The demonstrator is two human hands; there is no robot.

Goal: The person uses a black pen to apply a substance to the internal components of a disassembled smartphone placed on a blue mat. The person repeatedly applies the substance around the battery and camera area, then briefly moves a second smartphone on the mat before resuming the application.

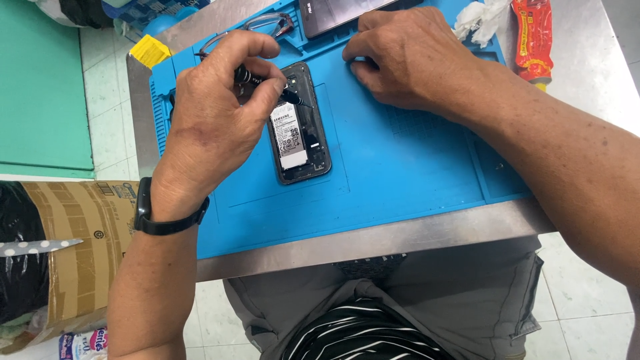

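My left hand [213,100] pinches a small dark screwdriver [267,83], its tip down on the upper end of the opened phone [300,127], which lies back-off on the blue work mat [400,160] with its battery showing. My right hand [413,60] rests curled on the mat just right of the phone, its fingertips pressing the mat; I cannot tell whether it holds anything. A second phone [340,13] and tweezers [267,23] lie beyond, crumpled tissue [480,17] and a red packet [533,40] farther right.
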